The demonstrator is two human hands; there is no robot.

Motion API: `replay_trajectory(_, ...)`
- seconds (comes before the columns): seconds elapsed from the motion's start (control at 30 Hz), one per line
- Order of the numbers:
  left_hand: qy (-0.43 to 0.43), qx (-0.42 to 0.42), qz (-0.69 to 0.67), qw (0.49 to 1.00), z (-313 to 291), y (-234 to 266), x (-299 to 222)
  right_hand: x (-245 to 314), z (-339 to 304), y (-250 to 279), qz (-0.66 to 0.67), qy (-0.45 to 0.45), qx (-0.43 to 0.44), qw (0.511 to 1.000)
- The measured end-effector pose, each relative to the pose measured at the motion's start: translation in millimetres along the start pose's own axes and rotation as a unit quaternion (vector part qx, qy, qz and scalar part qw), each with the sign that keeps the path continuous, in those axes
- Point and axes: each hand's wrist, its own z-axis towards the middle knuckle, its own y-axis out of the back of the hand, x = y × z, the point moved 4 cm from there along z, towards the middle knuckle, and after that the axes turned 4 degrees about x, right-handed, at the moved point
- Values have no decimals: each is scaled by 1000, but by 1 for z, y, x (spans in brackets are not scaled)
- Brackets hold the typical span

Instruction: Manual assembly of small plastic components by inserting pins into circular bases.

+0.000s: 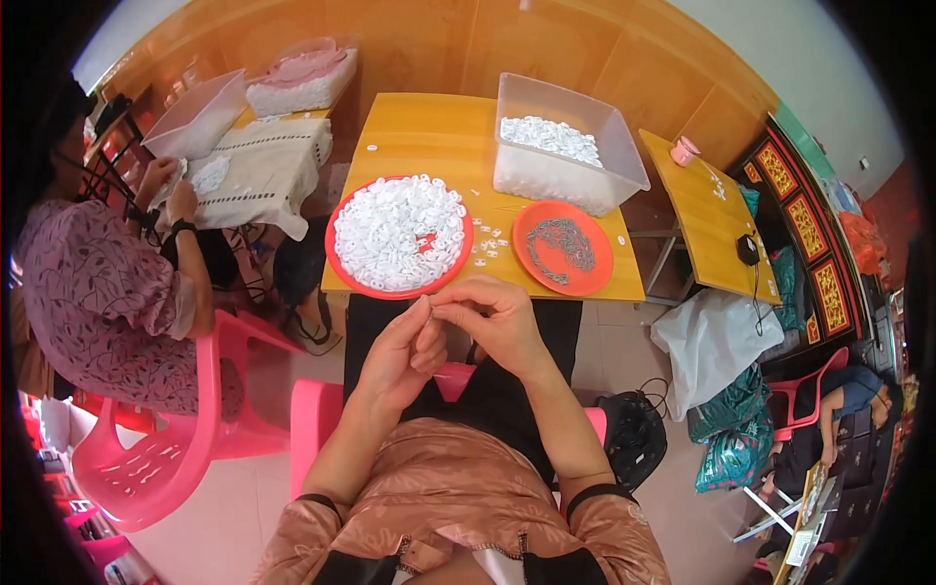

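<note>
My left hand [398, 356] and my right hand [499, 324] meet in front of the table's near edge, above my lap. Thumbs and fingers of both are pinched together at one spot. Whatever they grip there is too small to make out. Just beyond them, a red round tray [334, 261] is heaped with small white plastic pieces [395, 229]. To its right, an orange-red plate [593, 279] carries a tangle of thin grey metal bits [564, 244]. Several loose white pieces [486, 244] lie on the wood between the two.
A translucent bin [570, 185] of white pieces stands on the yellow table [419, 117]. At left, a person [117, 283] works at a cloth-covered table [278, 161] beside a pink chair [210, 390]. A black bag [632, 439] and a white sack [717, 336] sit at right.
</note>
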Motion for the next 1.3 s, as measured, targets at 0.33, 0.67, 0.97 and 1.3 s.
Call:
replay_trajectory(0.33,-76,-33,111,990,-1,-2,-3,-25,-32,1,254,-89,-137,953)
replay_trajectory(0.67,-170,-73,279,942,4,25,-18,-11,-31,-10,150,-138,-135,970)
replay_trajectory(0.97,-150,-100,189,965,7,16,-14,0,-27,-17,-100,19,-159,982)
replay_trajectory(1.3,-224,-106,278,928,7,23,-1,0,-27,-23,-128,52,-194,971)
